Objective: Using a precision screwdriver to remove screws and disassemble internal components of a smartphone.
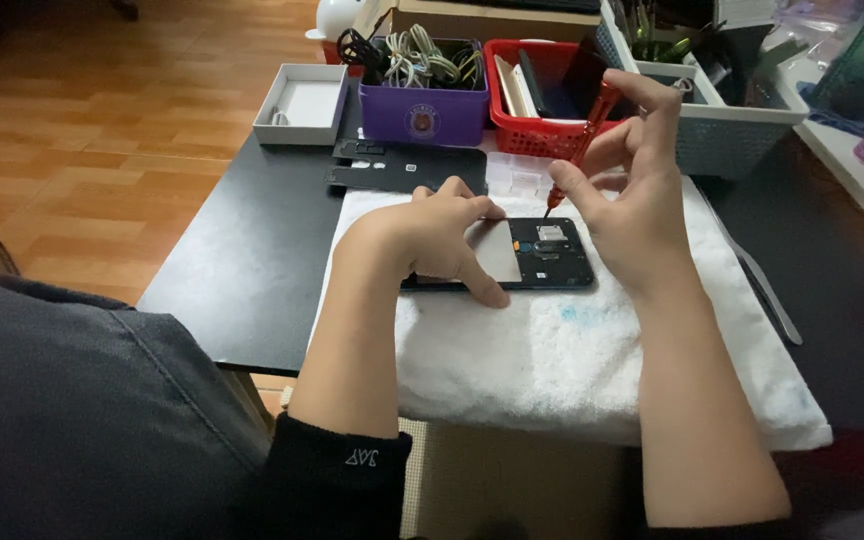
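Phone [537,255] with its back off lies flat on the white towel [572,350]. Left hand [442,240] presses down on it. Right hand [632,190] pinches a red screwdriver [582,140], tip on the phone. It looks thin and breakable (hold the edges).

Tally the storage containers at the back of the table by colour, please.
White open box: 1
Purple bin of cables: 1
Red basket: 1
Grey basket: 1
Total: 4
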